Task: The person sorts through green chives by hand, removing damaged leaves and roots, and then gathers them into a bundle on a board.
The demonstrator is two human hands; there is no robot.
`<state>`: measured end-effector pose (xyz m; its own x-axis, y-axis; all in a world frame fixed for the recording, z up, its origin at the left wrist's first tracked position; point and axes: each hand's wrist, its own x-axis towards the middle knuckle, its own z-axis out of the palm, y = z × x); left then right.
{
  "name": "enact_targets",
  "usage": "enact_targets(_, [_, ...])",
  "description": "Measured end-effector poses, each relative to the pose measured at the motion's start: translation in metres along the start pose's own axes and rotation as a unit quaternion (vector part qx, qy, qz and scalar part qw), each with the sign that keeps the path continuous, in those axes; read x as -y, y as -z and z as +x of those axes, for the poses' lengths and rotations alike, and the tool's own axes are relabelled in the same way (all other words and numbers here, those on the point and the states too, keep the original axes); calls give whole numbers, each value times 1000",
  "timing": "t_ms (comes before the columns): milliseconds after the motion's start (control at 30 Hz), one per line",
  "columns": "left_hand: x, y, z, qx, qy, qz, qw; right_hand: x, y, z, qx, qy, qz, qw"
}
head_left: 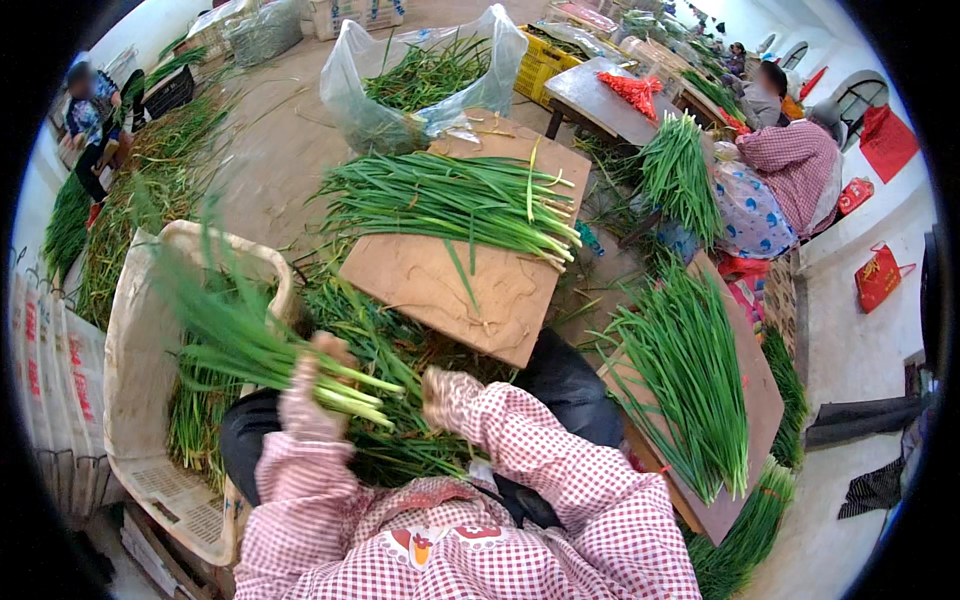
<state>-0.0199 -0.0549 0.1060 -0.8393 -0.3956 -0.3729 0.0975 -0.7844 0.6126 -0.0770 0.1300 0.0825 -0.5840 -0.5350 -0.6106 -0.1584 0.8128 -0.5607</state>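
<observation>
My left hand (325, 370) is closed round a bunch of garlic chives (250, 330), their pale stem ends pointing right and the green leaves fanning up to the left. The leaves are blurred by motion. My right hand (447, 398) is a little to the right of those stem ends and apart from them. It is smeared, so its fingers are unclear. Loose green leaves (370, 320) lie below and between my hands. Just ahead, a larger pile of chives (450, 200) rests on a brown board (470, 290), stem ends to the right.
At my left stands a cream plastic crate (140, 400) with leaves inside. A second board (765, 400) on my right bears more chives (680, 380). Beyond lie a clear plastic bag (345, 90) of greens and a yellow crate (540, 70). Other people (790, 165) sit far right and far left.
</observation>
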Motion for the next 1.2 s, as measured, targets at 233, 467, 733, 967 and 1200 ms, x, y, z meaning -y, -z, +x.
enact_targets(233, [-89, -23, 27, -69, -214, -25, 974, -65, 148, -3, -210, -44, -152, 965])
enact_targets(467, [47, -61, 24, 150, 139, -202, 958, -121, 164, 27, -304, -108, -139, 936])
enact_targets(733, [150, -83, 64, 49, 290, -87, 952, -119, 133, 11, -288, -78, -186, 936])
enact_targets(967, [55, -60, 98, -2, 50, -32, 998, -119, 177, 12, -289, -64, -124, 947])
enact_targets(1200, [2, -29, 44, 126, -45, -54, 989, -120, 147, 3, -281, -97, -196, 934])
